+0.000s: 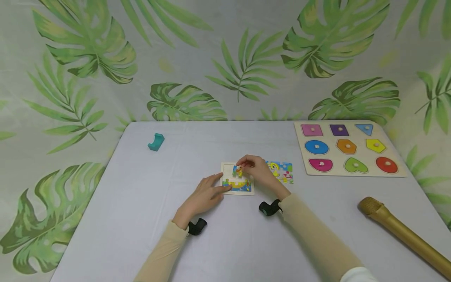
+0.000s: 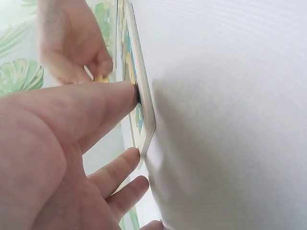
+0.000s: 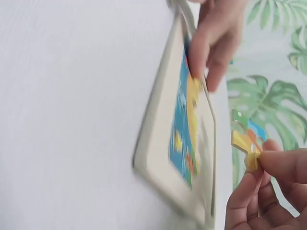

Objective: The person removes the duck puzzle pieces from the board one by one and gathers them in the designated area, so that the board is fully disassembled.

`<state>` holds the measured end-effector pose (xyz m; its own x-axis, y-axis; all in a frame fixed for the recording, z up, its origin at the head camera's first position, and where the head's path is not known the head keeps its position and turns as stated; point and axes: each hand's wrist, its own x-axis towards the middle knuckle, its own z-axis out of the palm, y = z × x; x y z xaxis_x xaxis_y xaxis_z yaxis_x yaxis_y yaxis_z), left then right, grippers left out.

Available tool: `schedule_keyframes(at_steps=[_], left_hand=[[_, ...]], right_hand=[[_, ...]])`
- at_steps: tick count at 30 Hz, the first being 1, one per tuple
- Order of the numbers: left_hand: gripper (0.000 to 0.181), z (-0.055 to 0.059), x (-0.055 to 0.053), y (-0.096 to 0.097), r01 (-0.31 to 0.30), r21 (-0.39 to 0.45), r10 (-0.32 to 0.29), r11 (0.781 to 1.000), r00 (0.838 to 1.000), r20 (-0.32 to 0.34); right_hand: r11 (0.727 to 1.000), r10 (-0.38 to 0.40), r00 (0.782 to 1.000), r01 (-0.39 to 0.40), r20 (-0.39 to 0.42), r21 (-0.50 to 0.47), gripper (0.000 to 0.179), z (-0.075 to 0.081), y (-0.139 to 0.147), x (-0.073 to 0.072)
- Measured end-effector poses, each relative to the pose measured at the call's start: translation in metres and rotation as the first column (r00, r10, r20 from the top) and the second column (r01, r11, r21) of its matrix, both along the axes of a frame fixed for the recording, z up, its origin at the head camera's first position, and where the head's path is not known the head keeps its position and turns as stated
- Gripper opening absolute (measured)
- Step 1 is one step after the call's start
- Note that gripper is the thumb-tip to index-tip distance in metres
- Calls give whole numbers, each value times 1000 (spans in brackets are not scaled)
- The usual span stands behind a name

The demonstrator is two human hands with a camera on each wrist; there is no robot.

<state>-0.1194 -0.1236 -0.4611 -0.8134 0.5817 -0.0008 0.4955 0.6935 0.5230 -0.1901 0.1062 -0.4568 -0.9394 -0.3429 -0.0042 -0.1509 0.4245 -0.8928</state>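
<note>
A small wooden puzzle tray [image 1: 253, 188] lies on the table, its lower part filled with yellow and blue pieces. My left hand [image 1: 207, 192] steadies it from the left; the thumb presses near its lower edge, and fairly straight fingers touch the left side. In my right hand [image 1: 258, 170] a puzzle piece [image 3: 250, 139] in yellow, blue and orange is pinched between thumb and fingertips. That hand hovers over the tray's upper part. Several more puzzle pieces [image 1: 287, 167] lie just right of the tray, partly covered by the right hand.
A board of coloured knobbed shapes [image 1: 332, 157] lies at the back right. A gold microphone [image 1: 401, 229] rests at the right front. Toward the back left sits a teal curved block [image 1: 156, 142]. Leaf-patterned cloth [image 1: 243, 70] hangs behind the white table.
</note>
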Motion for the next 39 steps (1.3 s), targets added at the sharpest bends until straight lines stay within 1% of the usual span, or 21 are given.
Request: schedule_keyframes(at_steps=[3, 6, 10, 14, 17, 20, 21, 24, 27, 28, 31, 35, 39], left_hand=[[35, -1, 0, 1, -5, 4, 5, 1000, 1000, 1], [35, -1, 0, 1, -7, 5, 7, 1000, 1000, -2], [35, -2, 0, 1, -9, 4, 9, 1000, 1000, -3], [35, -3, 0, 1, -13, 10, 13, 1000, 1000, 4], [35, -2, 0, 1, -18, 14, 18, 1000, 1000, 10], [35, -2, 1, 1, -16, 31, 16, 999, 1000, 1], [34, -2, 1, 1, -11, 36, 12, 999, 1000, -15], [34, -3, 2, 1, -4, 54, 5, 999, 1000, -29], [34, -3, 1, 2, -12, 37, 13, 999, 1000, -15], [35, -3, 0, 2, -18, 34, 18, 999, 1000, 2], [35, -3, -1, 2, -30, 16, 30, 999, 999, 20], [34, -2, 0, 2, -34, 15, 34, 999, 999, 24], [34, 0, 1, 4, -45, 5, 45, 999, 999, 23]], right_hand=[[999, -23, 999, 22, 27, 23, 17, 4, 18, 1], [999, -36, 998, 35, 42, 35, 17, 3, 36, 2], [997, -49, 998, 47, 33, 67, 16, 2, 56, 2], [991, -58, 998, 55, 20, 125, 14, 1, 66, 4], [987, -56, 998, 54, 8, 151, 13, 1, 69, 5], [985, -55, 998, 56, -11, 165, 12, -2, 69, 5], [983, -53, 998, 56, -20, 173, 12, -3, 69, 5], [979, -46, 998, 55, -50, 195, 12, -7, 69, 4], [975, -40, 996, 55, -76, 217, 12, -8, 67, 5], [973, -39, 996, 57, -83, 222, 12, -8, 66, 5], [970, -41, 994, 63, -99, 236, 12, -6, 64, 8], [967, -27, 991, 60, -133, 248, 9, -6, 64, 10], [966, -31, 989, 67, -146, 248, 9, -6, 63, 12]])
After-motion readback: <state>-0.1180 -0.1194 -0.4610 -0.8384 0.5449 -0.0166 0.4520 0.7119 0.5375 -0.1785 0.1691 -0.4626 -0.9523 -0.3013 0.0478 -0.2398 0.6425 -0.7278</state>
